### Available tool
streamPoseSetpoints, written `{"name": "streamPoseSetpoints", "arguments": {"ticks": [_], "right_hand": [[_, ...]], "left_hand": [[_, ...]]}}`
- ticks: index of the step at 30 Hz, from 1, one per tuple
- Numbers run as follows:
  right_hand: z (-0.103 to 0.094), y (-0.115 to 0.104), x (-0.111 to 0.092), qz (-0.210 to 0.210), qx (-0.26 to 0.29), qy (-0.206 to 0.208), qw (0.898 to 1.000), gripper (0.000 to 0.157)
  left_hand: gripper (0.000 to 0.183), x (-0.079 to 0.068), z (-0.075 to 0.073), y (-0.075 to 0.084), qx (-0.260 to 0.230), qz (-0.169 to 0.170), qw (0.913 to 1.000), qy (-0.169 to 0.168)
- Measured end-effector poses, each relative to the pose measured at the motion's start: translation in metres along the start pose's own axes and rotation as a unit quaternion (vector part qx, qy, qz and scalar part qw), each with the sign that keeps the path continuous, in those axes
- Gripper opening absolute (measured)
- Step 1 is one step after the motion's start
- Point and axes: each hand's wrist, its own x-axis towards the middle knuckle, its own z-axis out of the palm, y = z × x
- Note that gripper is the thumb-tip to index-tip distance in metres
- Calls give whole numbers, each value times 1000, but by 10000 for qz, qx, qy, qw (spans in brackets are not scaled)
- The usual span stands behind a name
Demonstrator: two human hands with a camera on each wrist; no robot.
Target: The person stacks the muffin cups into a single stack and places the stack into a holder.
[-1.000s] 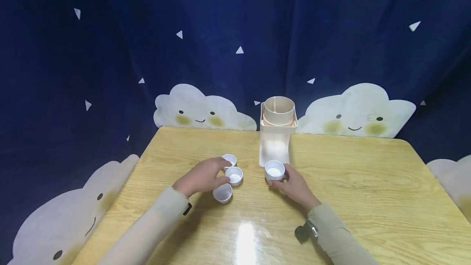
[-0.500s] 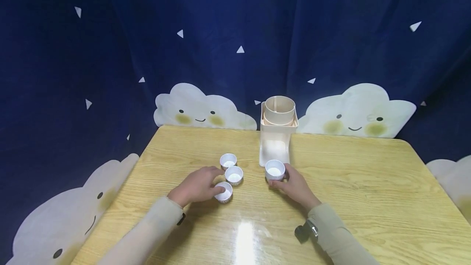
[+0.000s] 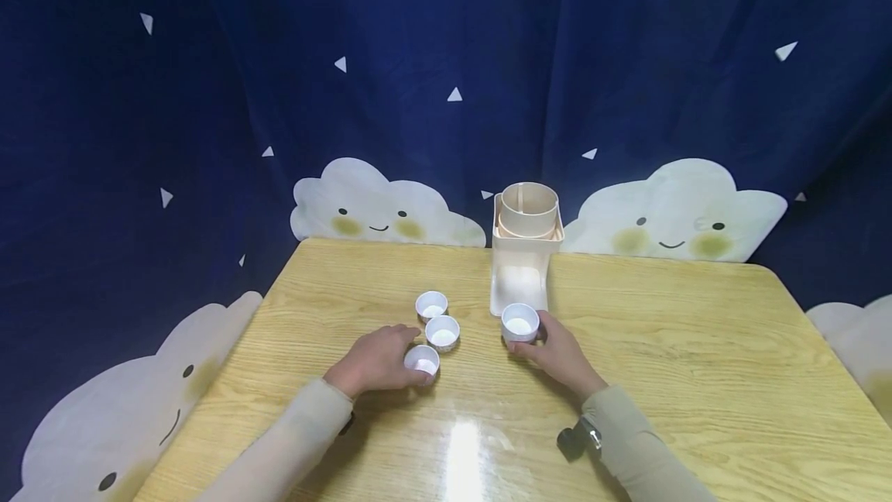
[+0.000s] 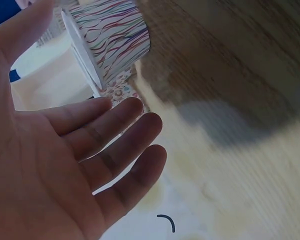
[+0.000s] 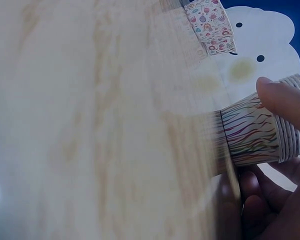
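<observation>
The left hand [image 3: 375, 359] has shifted nearer the person, fingers wide around a white, wavy-striped paper cup [image 3: 422, 359], bringing it within grasp; the right hand [image 3: 555, 352] holds stacked, round white paper cups [image 3: 519, 322] before the cream plastic stand [image 3: 526, 246].

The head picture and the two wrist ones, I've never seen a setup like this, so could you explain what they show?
There's no robot here, just a person's bare left hand and right hand. The wide picture comes from a camera worn on the head, looking forward and down. The two close-ups come from a camera on each wrist.

On the wooden table are a cream stand with a round, open top and, left of it, a short row of cups with white insides.

The right hand grips a stack of striped cups. The left hand is open beside the nearest cup; I can't tell whether it touches.
</observation>
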Motion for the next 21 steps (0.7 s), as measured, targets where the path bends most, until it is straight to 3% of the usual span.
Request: {"name": "streamPoseSetpoints", "arguments": {"ticks": [10,21], "right_hand": [[0,-1,-1,44,6,-2,10000,63],[1,-1,-1,19,20,35,10000,63]], "left_hand": [[31,5,4,0,-272,192,9993,-174],[34,1,4,2,-398,287,9988,-7]]}}
